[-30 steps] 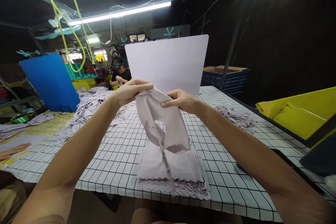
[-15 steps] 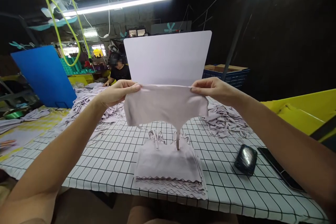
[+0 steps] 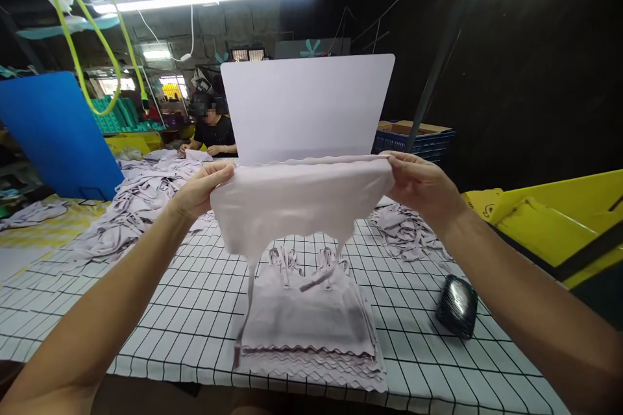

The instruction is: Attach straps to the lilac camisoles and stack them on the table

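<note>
I hold a pale lilac strappy top (image 3: pixel 296 204) stretched flat in the air between both hands. My left hand (image 3: pixel 200 188) pinches its left upper corner and my right hand (image 3: pixel 419 185) pinches its right upper corner. Thin straps hang from its lower edge. Right below it, a neat stack of the same tops (image 3: pixel 311 331) with scalloped hems lies on the checked tablecloth (image 3: pixel 185 311) near the front edge.
A white board (image 3: pixel 306 107) stands upright behind the top. Loose lilac garments are heaped at left (image 3: pixel 141 201) and right (image 3: pixel 406 230). A dark oval object (image 3: pixel 456 314) lies at right. A blue board (image 3: pixel 58 133), yellow bins (image 3: pixel 549 220) and a seated person (image 3: pixel 214 133) are farther off.
The bunched top has been spread out wide: my hands moved apart, then lowered slightly toward the stack. The view shifted a little to the right.
</note>
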{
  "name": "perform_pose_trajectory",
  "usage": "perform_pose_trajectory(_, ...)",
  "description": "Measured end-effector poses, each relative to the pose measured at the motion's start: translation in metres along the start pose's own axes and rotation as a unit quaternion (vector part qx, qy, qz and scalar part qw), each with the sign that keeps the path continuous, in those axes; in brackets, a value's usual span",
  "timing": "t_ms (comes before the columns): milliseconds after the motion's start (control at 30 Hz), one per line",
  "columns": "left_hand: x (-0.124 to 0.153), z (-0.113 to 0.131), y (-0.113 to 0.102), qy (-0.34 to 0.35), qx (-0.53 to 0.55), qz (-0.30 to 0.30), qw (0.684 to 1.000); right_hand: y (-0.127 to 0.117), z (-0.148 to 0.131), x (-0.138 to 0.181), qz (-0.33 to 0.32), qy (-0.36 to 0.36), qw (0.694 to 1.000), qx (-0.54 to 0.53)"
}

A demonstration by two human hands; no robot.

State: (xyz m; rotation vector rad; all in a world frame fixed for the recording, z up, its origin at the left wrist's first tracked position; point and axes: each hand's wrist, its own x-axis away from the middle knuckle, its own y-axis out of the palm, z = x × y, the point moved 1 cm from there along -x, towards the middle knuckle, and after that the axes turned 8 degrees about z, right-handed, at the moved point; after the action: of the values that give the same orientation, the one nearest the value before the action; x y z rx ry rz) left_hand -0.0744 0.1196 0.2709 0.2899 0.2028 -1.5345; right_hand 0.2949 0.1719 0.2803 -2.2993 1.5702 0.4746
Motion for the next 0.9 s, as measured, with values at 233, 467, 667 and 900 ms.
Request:
perform_pose_trajectory(233,-0.036,-0.037,-0.012,0.03,-0.252,-0.04,0.967,-0.025,0.055,-0.033,-0.042,0.032,0.978,0.2)
perform_pose_trajectory(467,-0.064,-0.009,0.002,0.282,-0.543,0.071,0.788,-0.028,0.042,-0.059,0.131,-0.175,0.858,0.465)
perform_pose_trajectory(667,-0.001,-0.039,0.009,0.303,-0.528,0.13,0.783,-0.007,0.056,0.009,0.104,-0.181,0.856,0.472)
perform_pose_trajectory(900,0.117,-0.166,0.009,0.075,-0.39,0.0,0.918,0.013,0.172,0.133,-0.068,-0.035,0.91,0.407)
